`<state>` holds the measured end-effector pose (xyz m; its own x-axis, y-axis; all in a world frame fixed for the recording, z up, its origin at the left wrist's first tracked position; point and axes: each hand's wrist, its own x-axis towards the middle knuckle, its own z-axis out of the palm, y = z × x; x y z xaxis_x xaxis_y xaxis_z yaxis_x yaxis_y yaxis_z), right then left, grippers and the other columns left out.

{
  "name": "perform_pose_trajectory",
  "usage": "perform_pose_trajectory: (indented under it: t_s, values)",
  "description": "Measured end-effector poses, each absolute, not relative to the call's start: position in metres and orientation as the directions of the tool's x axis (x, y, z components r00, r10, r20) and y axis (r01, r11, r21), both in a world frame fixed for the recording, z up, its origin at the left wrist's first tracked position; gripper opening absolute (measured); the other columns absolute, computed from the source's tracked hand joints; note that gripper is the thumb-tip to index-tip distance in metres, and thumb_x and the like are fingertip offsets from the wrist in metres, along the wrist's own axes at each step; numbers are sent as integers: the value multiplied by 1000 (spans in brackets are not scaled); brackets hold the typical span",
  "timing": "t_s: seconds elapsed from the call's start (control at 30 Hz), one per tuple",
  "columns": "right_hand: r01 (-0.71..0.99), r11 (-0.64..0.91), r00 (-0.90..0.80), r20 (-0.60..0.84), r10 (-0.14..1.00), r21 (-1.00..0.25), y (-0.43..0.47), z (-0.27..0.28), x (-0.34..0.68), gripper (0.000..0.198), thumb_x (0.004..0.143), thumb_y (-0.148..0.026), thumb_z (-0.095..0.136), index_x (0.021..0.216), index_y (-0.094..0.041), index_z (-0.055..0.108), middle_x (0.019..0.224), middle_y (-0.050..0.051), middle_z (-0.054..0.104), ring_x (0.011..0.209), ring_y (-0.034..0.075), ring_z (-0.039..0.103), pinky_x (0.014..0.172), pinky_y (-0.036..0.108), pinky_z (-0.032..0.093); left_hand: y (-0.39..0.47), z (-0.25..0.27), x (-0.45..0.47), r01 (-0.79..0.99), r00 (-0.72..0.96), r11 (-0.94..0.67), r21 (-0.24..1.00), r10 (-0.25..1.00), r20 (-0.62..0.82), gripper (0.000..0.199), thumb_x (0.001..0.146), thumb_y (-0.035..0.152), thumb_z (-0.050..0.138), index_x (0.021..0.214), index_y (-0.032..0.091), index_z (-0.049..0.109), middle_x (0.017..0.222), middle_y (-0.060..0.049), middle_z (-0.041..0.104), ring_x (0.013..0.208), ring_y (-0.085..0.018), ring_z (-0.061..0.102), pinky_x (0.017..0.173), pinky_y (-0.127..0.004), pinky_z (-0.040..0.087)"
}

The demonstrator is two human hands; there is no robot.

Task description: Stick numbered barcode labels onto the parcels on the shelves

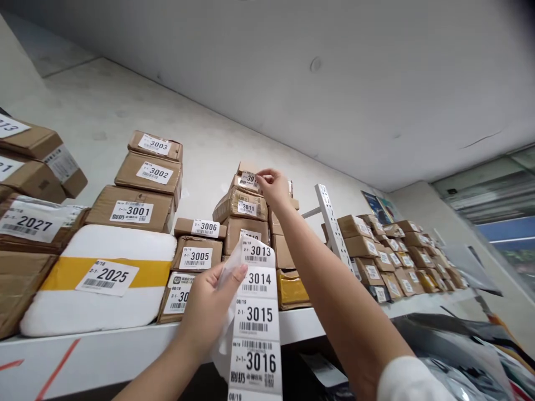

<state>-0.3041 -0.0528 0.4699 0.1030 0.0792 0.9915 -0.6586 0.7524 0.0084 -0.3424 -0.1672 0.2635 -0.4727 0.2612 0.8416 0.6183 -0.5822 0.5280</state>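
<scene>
My left hand (211, 309) is closed on a hanging strip of printed number labels (256, 317), with 3013 at the top and 3014, 3015 and 3016 below it. My thumb lies on the strip's left edge, and its thin white backing bunches behind. Up at the taller stack, the pinched fingers of my right hand (272, 184) are at the right end of a label (249, 179) beginning 301. That label lies against the front of a small cardboard box (238, 186), and my fingers hide its last digit. Just beneath is a box labelled 3011 (241, 205).
Stacked boxes marked 3001 (100, 206) to 3003 stand on the white shelf (142, 351), left of a white foam box (62, 312) with yellow tape. A perforated metal upright (332, 223) rises right of my arm. More labelled boxes (393, 256) line the shelf beyond. Plastic-wrapped parcels (460, 356) lie below.
</scene>
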Motion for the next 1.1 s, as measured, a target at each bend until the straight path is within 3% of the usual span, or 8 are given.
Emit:
perform_pose_trajectory:
  t_s: [0.23, 0.47, 0.63, 0.73, 0.87, 1.0, 1.03, 1.1]
  values:
    - [-420, 907, 128, 991, 30, 26, -56, 506, -332, 3, 73, -19, 60, 72, -21, 60, 73, 0, 63, 74, 17, 57, 72, 31, 44, -178, 253, -335, 554, -518, -621, 555, 265, 813, 30, 69, 44, 73, 85, 20, 68, 75, -6, 74, 59, -17, 66, 58, -26, 52]
    - [15, 960, 208, 939, -275, 278, -57, 494, -330, 13, 79, -15, 56, 91, -18, 61, 88, 8, 62, 75, 19, 56, 67, 31, 42, -184, 251, -337, 540, -514, -640, 547, 263, 816, 29, 65, 43, 76, 85, 23, 70, 74, -5, 73, 55, -19, 65, 56, -29, 52]
    - [97, 962, 252, 929, -271, 255, -58, 487, -322, 34, 79, -20, 62, 112, -18, 55, 105, 13, 58, 73, 19, 57, 60, 30, 41, -185, 250, -336, 540, -502, -638, 549, 280, 819, 34, 66, 46, 75, 87, 20, 69, 77, -7, 73, 61, -21, 67, 57, -29, 54]
    - [97, 952, 211, 929, -304, 289, -56, 488, -320, 21, 84, -15, 52, 102, -19, 62, 107, 12, 60, 84, 22, 59, 65, 31, 43, -185, 250, -335, 520, -504, -659, 544, 277, 818, 34, 66, 44, 75, 88, 19, 68, 77, -7, 74, 63, -21, 68, 59, -28, 54]
    - [-35, 950, 82, 948, -306, 310, -52, 481, -316, 25, 82, -7, 47, 95, -16, 66, 102, 11, 66, 93, 24, 60, 77, 35, 46, -186, 251, -335, 527, -516, -665, 529, 244, 821, 34, 65, 43, 76, 87, 18, 67, 74, -7, 73, 62, -22, 68, 55, -27, 54]
    - [-541, 816, 93, 978, -184, 205, -52, 436, -290, 22, 89, -30, 48, 96, -18, 65, 95, 8, 68, 86, 18, 62, 75, 33, 50, -188, 252, -336, 587, -536, -627, 512, 173, 826, 37, 64, 46, 76, 88, 19, 68, 76, -8, 73, 64, -24, 68, 58, -29, 54]
    - [-690, 706, -8, 973, -229, 160, -52, 420, -281, 28, 90, -38, 45, 95, -19, 65, 94, 7, 69, 84, 16, 63, 71, 31, 51, -188, 252, -335, 603, -539, -614, 510, 157, 827, 37, 65, 47, 75, 88, 19, 68, 75, -8, 73, 64, -23, 68, 58, -29, 54]
    - [-832, 555, -281, 847, -450, 19, -50, 386, -263, 34, 88, -46, 45, 94, -22, 67, 93, 6, 69, 81, 15, 64, 60, 27, 51, -187, 252, -334, 614, -534, -608, 504, 150, 832, 38, 66, 49, 73, 91, 20, 68, 75, -7, 73, 61, -21, 66, 56, -27, 53]
